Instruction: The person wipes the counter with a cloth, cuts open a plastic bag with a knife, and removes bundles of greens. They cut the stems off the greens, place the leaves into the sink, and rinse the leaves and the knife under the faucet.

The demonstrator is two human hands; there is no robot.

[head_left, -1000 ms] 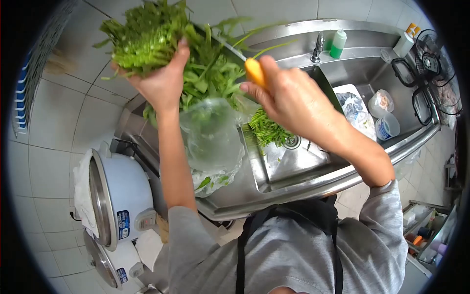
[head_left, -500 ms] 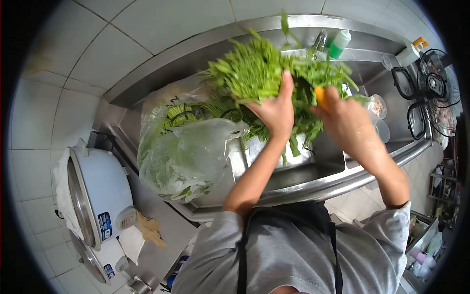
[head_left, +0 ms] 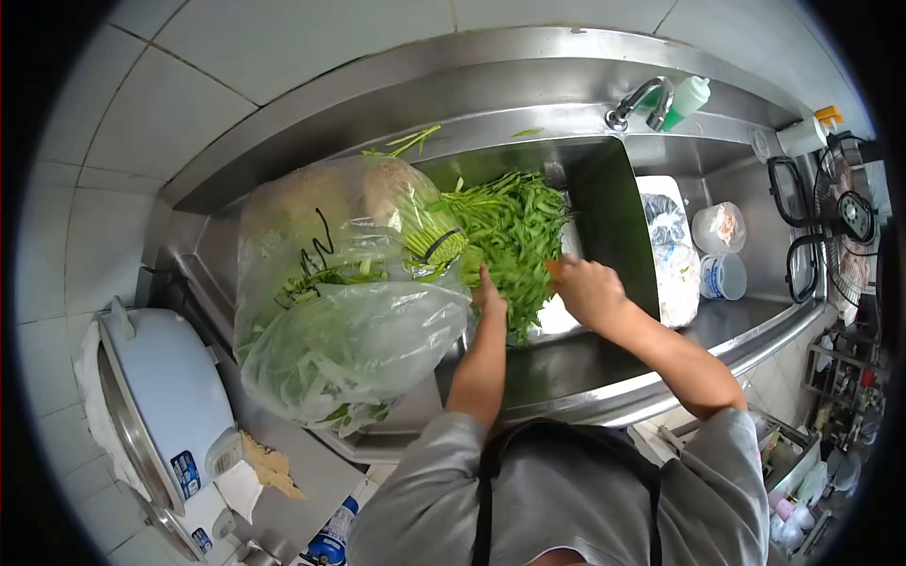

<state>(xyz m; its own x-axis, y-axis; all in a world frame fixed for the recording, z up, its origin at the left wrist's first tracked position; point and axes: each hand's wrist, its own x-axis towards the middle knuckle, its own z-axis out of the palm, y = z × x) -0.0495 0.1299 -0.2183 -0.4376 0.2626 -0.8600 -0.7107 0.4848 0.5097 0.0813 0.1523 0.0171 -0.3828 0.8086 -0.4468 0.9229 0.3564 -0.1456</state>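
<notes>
Leafy green vegetables (head_left: 519,222) lie in a heap in the left sink basin (head_left: 613,217). My left hand (head_left: 489,297) is closed on a bunch of these greens at the heap's near side, thumb up, its other fingers mostly hidden. Just to the right, my right hand (head_left: 593,294) grips a tool with an orange handle (head_left: 555,271); its working end cannot be made out. Left of the heap, a banded bunch of greens (head_left: 434,247) shows its cut stems. It lies against a large clear plastic bag (head_left: 363,325) with more greens inside.
A faucet (head_left: 646,102) and a green-and-white bottle (head_left: 687,102) stand at the back. The right basin holds a white tray (head_left: 663,186) with a plastic-wrapped item and two tubs (head_left: 723,275). A fan (head_left: 854,217) is far right; a rice cooker (head_left: 175,396) stands left.
Both hands have come down from above the sink. The raised bunch in my left hand is lower, at the basin's heap. My right hand still has the orange-handled tool.
</notes>
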